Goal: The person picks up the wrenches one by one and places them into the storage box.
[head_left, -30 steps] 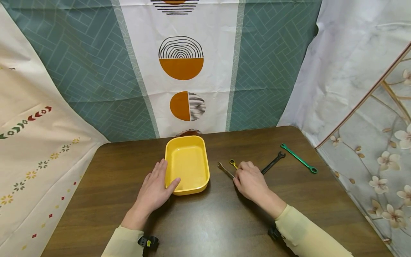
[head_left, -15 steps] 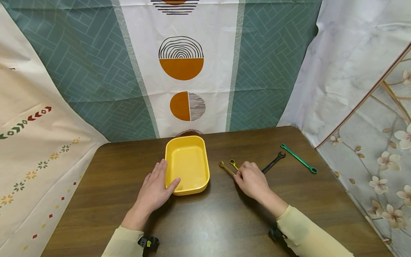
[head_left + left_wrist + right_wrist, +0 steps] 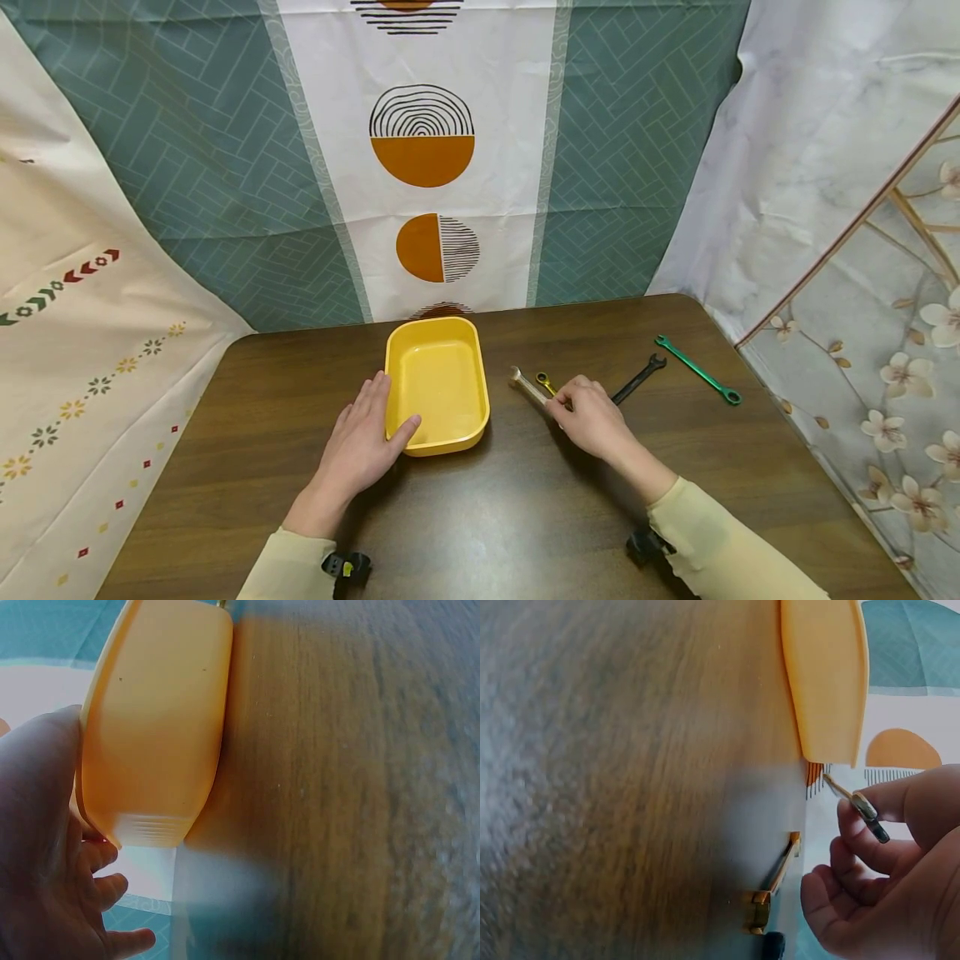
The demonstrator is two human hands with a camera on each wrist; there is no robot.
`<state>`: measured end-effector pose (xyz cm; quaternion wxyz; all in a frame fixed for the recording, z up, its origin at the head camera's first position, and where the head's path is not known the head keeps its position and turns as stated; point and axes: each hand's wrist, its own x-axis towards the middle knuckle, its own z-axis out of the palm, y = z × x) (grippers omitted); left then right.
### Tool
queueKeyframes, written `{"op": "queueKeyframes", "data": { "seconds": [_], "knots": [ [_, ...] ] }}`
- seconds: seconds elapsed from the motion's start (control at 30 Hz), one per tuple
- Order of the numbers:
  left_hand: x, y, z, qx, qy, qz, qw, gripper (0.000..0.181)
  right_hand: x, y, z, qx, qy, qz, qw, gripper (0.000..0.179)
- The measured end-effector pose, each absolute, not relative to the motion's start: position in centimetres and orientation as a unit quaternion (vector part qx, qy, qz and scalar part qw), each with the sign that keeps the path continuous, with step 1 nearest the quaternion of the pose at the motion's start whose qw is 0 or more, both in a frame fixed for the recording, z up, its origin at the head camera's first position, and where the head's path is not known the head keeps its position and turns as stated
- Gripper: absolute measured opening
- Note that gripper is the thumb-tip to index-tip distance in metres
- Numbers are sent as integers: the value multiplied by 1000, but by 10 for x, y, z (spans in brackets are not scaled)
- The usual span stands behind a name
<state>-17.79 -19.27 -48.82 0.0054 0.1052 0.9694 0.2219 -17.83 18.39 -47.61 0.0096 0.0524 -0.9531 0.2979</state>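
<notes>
A yellow plastic tray (image 3: 441, 387) stands left of the table's middle. My left hand (image 3: 362, 440) rests against its left side, fingers fairly straight along the wall and thumb over the near rim. In the left wrist view the thumb crosses the rim of the tray (image 3: 154, 727). To the right of the tray, my right hand (image 3: 591, 423) pinches a shiny gold-toned wrench (image 3: 531, 388) between thumb and fingers. The right wrist view shows this wrench (image 3: 865, 808) raised off the table. A smaller yellow ratchet wrench (image 3: 545, 382) lies just behind it, partly hidden by the hand.
Beyond the right hand, a black wrench (image 3: 639, 378) lies slanted on the brown wooden table (image 3: 480, 533). Farther right is a green wrench (image 3: 699, 370), near the table's right edge. Patterned cloths (image 3: 615, 167) hang behind and at both sides.
The gold-toned wrench has turned in my right hand, and its far end has risen from the table. My left hand and the tray stay where they were.
</notes>
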Motion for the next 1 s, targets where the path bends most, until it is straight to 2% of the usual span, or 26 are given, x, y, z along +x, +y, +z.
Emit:
{"op": "queueKeyframes", "data": {
  "seconds": [0.67,1.0],
  "knots": [
    [-179,-193,-489,105,970,220,11,104,-182,185,-473,-25,-839,534,-103,27],
    [-179,-193,-489,103,969,223,13,104,-187,184,-477,-13,-741,652,-158,31]
  ]
}}
